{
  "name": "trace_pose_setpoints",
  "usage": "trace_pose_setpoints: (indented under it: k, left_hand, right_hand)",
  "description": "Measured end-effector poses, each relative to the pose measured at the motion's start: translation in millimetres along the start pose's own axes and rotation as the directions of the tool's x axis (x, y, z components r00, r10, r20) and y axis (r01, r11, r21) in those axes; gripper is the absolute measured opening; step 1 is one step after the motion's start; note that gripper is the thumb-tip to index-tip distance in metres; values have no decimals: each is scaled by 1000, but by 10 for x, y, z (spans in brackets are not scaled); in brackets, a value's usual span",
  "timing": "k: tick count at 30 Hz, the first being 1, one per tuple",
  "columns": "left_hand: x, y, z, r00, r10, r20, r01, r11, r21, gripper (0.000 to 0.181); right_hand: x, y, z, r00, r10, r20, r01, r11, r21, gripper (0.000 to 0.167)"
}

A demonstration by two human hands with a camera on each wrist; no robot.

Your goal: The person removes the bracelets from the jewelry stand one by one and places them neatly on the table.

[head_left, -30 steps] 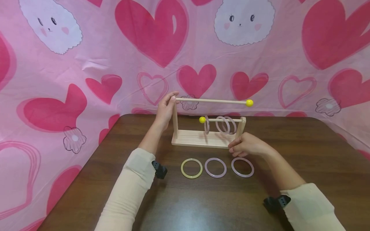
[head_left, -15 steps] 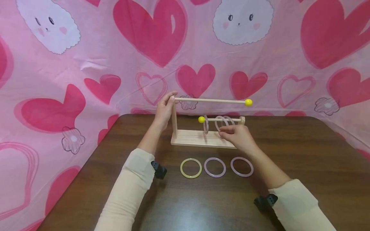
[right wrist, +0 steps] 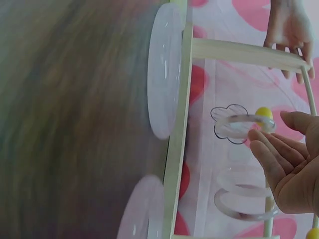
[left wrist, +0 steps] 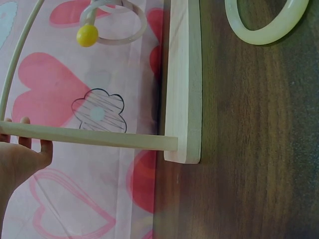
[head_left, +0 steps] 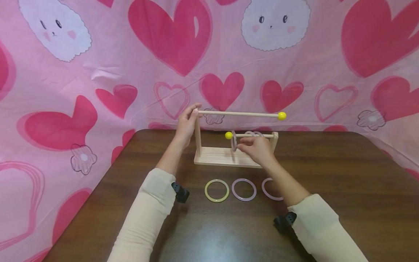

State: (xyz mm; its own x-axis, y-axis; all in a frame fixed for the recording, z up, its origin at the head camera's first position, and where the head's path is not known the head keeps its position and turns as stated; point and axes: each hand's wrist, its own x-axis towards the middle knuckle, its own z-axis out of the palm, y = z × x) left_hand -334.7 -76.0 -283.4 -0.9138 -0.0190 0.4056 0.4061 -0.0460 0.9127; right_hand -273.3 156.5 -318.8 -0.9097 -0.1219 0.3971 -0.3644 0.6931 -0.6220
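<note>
A wooden stand (head_left: 222, 157) with two rods, each ending in a yellow ball, stands on the table. My left hand (head_left: 185, 126) grips the top of its left post, the thumb at the post's end. Three pale translucent rings hang on the lower rod. My right hand (head_left: 260, 151) is at the ring (right wrist: 234, 119) closest to that rod's yellow ball (head_left: 228, 135). In the right wrist view, thumb and fingers are apart beside this ring; whether they touch it I cannot tell. The other two hung rings (right wrist: 244, 215) are partly behind my right hand in the head view.
In front of the stand, a yellow-green ring (head_left: 217, 201) and two light purple ones lie flat on the brown table (head_left: 209, 233). The right purple ring (head_left: 266, 194) is partly covered by my right forearm. A pink heart-patterned cloth (head_left: 226, 58) hangs behind.
My right hand has moved up and left from the base's right end, past two hung rings, to the ring by the ball. My left hand stays on the post.
</note>
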Motion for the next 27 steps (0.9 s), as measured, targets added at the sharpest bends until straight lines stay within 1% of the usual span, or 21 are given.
trace_pose_setpoints:
  k: [6, 12, 19, 27]
  left_hand:
    - [1, 0, 4, 1000, -1, -5, 1, 1000, 1, 31]
    - [-1, 1, 1, 1000, -4, -9, 4, 1000, 3, 31]
    - [-4, -2, 9, 1000, 7, -6, -7, 1000, 0, 30]
    - [-11, 3, 1, 1000, 16, -7, -16, 1000, -3, 30]
  right_hand:
    - [49, -31, 62, 999, 36, 41, -35, 999, -10, 26]
    - [86, -49, 115, 993, 89, 71, -91, 996, 23, 27]
    - [101, -80, 164, 991, 117, 62, -119, 992, 32, 25]
    - [129, -121, 185, 990, 139, 40, -139, 990, 1, 21]
